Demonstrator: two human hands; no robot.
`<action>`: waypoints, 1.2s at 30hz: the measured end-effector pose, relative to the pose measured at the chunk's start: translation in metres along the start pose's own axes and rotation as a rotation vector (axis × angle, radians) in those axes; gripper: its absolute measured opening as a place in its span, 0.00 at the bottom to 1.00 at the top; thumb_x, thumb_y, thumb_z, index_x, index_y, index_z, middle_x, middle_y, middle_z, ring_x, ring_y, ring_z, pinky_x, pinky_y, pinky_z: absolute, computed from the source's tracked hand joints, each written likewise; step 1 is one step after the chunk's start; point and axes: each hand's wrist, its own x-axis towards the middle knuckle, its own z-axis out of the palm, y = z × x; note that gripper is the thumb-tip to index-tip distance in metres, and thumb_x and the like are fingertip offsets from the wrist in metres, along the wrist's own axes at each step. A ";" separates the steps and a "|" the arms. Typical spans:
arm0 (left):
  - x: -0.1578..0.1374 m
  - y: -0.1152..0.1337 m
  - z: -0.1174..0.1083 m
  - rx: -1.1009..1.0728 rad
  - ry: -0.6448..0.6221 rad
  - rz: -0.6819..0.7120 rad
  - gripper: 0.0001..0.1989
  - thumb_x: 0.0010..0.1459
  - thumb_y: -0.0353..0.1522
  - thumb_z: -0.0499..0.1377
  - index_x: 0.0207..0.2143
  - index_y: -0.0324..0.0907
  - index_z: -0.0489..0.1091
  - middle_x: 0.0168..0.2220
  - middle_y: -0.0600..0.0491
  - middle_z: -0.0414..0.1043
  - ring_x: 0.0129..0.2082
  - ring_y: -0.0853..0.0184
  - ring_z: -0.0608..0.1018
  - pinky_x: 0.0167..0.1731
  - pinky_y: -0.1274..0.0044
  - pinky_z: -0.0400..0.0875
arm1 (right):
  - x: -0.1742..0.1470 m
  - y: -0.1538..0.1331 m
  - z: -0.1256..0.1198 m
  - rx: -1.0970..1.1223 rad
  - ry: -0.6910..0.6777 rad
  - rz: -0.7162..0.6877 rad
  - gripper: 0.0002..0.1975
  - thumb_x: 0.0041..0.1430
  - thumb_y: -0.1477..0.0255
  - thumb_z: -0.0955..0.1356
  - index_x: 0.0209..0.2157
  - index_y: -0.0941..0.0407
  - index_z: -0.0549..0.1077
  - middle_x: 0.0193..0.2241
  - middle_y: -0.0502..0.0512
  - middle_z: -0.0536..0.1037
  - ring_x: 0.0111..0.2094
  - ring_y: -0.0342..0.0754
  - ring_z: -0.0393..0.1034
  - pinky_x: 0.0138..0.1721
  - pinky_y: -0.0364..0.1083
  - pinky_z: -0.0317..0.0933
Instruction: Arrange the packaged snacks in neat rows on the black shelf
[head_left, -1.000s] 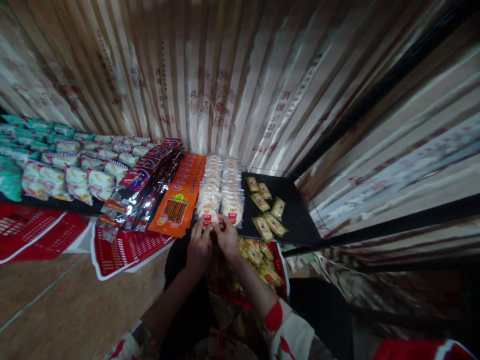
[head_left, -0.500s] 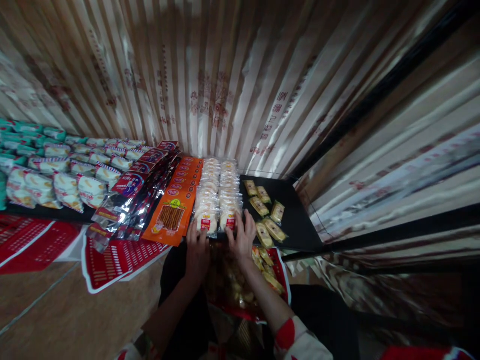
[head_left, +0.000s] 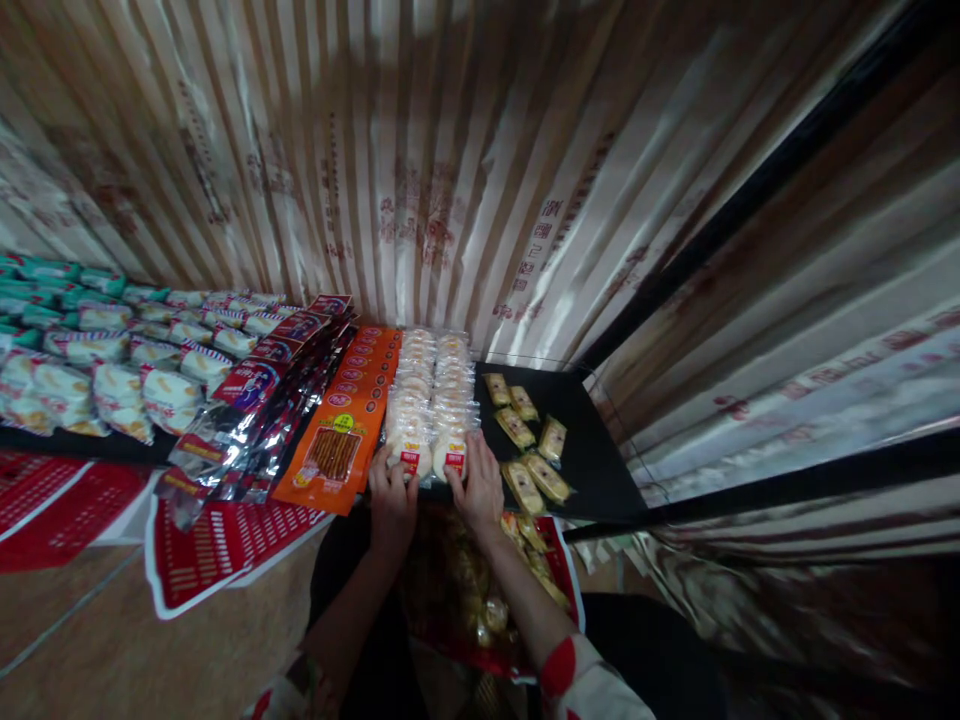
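Note:
Two rows of clear-wrapped round white crackers (head_left: 409, 445) with red labels stand side by side on a black shelf (head_left: 592, 440). At the near end of the left row is my left hand (head_left: 393, 508), fingertips touching the front packets, fingers apart. My right hand (head_left: 480, 492) lies at the near right corner of the other row, with its thumb in front and its fingers stretched along the side. Neither hand has a packet lifted. Several small yellow wrapped cakes (head_left: 553, 440) lie loose to the right. An orange snack bag (head_left: 341, 430) borders the rows on the left.
Dark shiny packets (head_left: 262, 390) overhang the shelf edge, beside white snack packs (head_left: 172, 395) and green packs (head_left: 45, 270). Below my arms sits a red basket (head_left: 574, 590) of wrapped snacks. A red basket (head_left: 225, 550) is lower left. Pleated curtain (head_left: 420, 150) backs the shelf.
The view has shifted slightly, with the shelf sitting lower. My right hand's fingers have drawn in against the right side of the cracker row. My left hand stays at the left row's front.

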 end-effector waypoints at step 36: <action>-0.018 0.000 -0.040 0.083 -0.105 -0.151 0.19 0.57 0.35 0.48 0.48 0.35 0.64 0.57 0.39 0.57 0.59 0.55 0.59 0.58 0.60 0.55 | 0.005 -0.018 -0.011 -0.027 -0.138 0.190 0.32 0.60 0.59 0.57 0.62 0.59 0.48 0.59 0.62 0.60 0.58 0.54 0.53 0.56 0.51 0.45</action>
